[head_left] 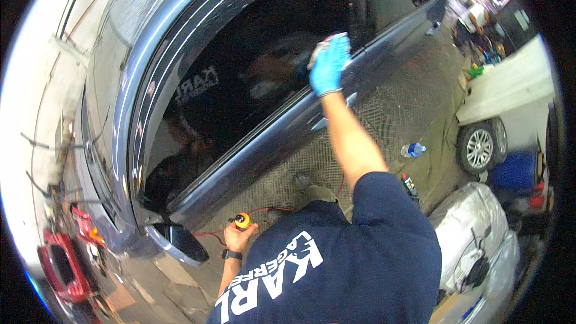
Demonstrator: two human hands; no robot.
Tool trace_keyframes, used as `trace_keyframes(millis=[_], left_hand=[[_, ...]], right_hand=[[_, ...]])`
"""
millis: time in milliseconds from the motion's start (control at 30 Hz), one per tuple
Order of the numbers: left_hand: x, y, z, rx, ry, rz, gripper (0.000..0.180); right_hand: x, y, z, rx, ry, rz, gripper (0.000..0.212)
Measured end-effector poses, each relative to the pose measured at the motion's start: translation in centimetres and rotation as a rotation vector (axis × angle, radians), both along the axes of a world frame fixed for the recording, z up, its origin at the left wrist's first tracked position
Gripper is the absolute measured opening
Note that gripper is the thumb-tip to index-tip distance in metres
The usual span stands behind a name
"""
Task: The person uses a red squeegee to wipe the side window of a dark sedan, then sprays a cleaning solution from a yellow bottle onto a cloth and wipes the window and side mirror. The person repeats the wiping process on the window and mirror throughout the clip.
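My right hand (330, 67), in a blue glove, presses a pale crumpled cloth (318, 54) against the dark side window (240, 66) of a blue-grey car (258, 138). The fingers are closed over the cloth near the window's lower rear corner. Bare, with a dark watch at the wrist, my left hand (237, 239) holds a yellow-orange round object with a black centre (242, 221); its exact kind does not show. This hand is low, to the right of the car's side mirror (177, 243). Reflections of a shirt and an arm show in the glass.
A red hose (207, 234) trails across the floor. To the right are a clear water bottle (413, 150), a dark bottle (409, 185), wheels (480, 147) and silvery plastic sheeting (474, 216). A red car part (63, 267) stands at left. Another person (475, 21) is far right.
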State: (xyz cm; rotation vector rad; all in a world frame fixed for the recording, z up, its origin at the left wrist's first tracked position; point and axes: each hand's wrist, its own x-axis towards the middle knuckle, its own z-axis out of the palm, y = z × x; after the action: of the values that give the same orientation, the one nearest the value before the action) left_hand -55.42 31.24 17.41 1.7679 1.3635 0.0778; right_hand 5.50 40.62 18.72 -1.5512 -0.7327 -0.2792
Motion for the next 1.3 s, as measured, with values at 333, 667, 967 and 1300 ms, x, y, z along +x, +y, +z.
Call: trace_keyframes(millis=[333,667,967,1300], left_hand=[[2.8,2.2,0.4,0.109,-0.032,-0.068,0.042],[2.6,1.8,-2.7,0.082,-0.067,0.016,0.042],[7.0,2.8,-0.7,0.138,-0.048,-0.011,0.039],[3.3,3.3,-0.3,0.027,-0.036,-0.033,0.04]], right_hand=[[-9.1,0.4,0.8,-0.376,0.032,-0.264,0.089],[8.8,3.9,17.3,-0.294,-0.566,-0.312,0.077],[12.7,6.5,23.0,-0.586,-0.739,-0.365,0.061],[12.3,7.1,23.4,-0.607,-0.769,-0.406,0.059]])
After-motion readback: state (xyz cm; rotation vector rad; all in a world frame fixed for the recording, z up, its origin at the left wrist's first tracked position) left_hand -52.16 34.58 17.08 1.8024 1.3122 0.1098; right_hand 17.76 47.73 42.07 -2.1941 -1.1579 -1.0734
